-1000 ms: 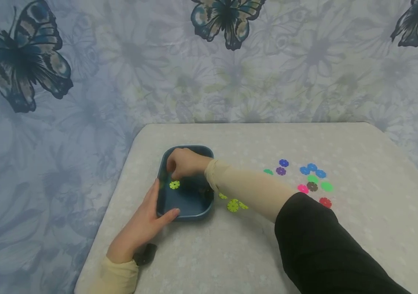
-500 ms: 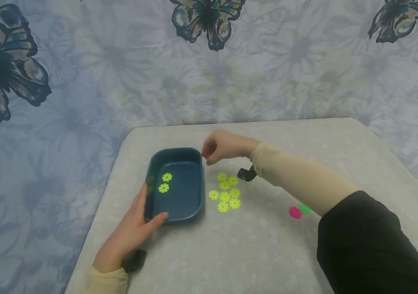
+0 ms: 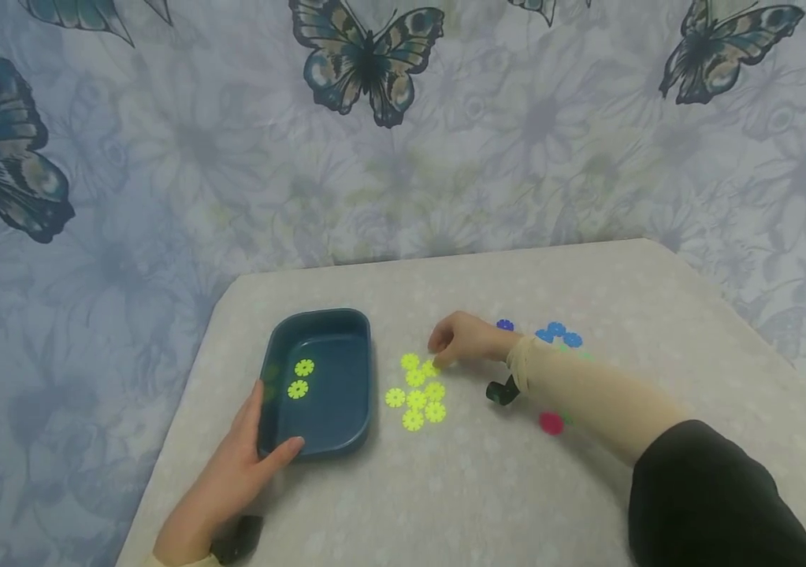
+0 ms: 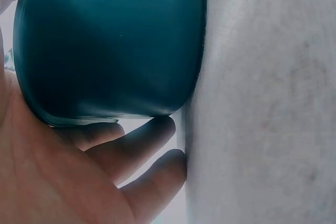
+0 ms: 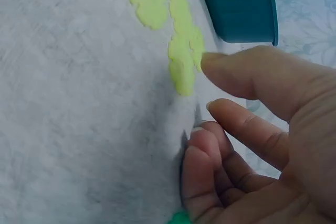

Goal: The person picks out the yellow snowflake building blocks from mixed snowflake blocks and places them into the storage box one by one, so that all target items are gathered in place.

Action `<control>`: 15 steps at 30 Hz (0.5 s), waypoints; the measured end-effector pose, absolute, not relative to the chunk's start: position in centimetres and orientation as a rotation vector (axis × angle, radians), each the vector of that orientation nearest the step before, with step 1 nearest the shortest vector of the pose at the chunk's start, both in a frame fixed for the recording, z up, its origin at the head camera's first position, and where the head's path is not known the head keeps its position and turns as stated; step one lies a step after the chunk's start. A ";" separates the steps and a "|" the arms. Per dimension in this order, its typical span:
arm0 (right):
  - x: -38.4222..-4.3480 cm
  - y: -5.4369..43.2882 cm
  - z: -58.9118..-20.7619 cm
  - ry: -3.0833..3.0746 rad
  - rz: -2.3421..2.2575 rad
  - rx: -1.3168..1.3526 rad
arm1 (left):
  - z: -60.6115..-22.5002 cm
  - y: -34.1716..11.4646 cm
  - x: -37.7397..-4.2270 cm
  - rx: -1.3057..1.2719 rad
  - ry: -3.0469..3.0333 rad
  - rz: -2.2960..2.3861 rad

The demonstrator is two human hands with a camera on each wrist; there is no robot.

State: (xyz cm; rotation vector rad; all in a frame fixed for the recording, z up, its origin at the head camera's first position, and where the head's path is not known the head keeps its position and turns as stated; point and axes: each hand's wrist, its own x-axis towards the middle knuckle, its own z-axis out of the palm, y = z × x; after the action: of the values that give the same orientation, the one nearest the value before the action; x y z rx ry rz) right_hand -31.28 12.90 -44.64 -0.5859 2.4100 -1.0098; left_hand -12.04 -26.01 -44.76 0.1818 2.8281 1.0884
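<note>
A dark blue tray (image 3: 335,370) stands on the left of the table, with two yellow flower-shaped discs (image 3: 304,368) lying inside. My left hand (image 3: 232,465) holds its near left corner, thumb at the near rim and fingers along the left side. In the left wrist view, the fingers (image 4: 142,145) lie against the tray's wall (image 4: 115,45). Several more yellow flower discs (image 3: 415,400) lie in a cluster right of the tray, some overlapping. My right hand (image 3: 469,337) reaches to the cluster's far right disc; in the right wrist view, thumb and forefinger are apart with nothing between them.
Blue flower discs (image 3: 557,331) and a violet-blue one (image 3: 505,324) lie beyond the right wrist. A pink-red disc (image 3: 551,424) lies near the right forearm, which partly hides green ones. A wall with butterfly patterns (image 3: 445,181) rises behind the table's far edge.
My right hand has left the tray and moved right to the yellow cluster; two yellow discs now show in the tray. My left hand stays on the tray. The head view has shifted.
</note>
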 end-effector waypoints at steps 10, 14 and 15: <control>-30.2 12.4 -46.0 2.494 -0.950 -0.656 | -45.2 -26.1 -11.8 0.141 2.776 1.101; -30.1 12.4 -46.1 2.521 -0.948 -0.684 | -45.0 -26.0 -12.0 0.138 2.786 1.077; -30.2 12.4 -46.1 2.525 -0.943 -0.693 | -44.9 -26.0 -12.1 0.135 2.786 1.071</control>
State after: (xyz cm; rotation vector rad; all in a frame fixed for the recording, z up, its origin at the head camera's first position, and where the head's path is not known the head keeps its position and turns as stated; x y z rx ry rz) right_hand -30.15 12.45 -46.06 -0.6926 2.5246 -0.9435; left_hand -12.11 -25.97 -44.88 0.1350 2.7862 1.0714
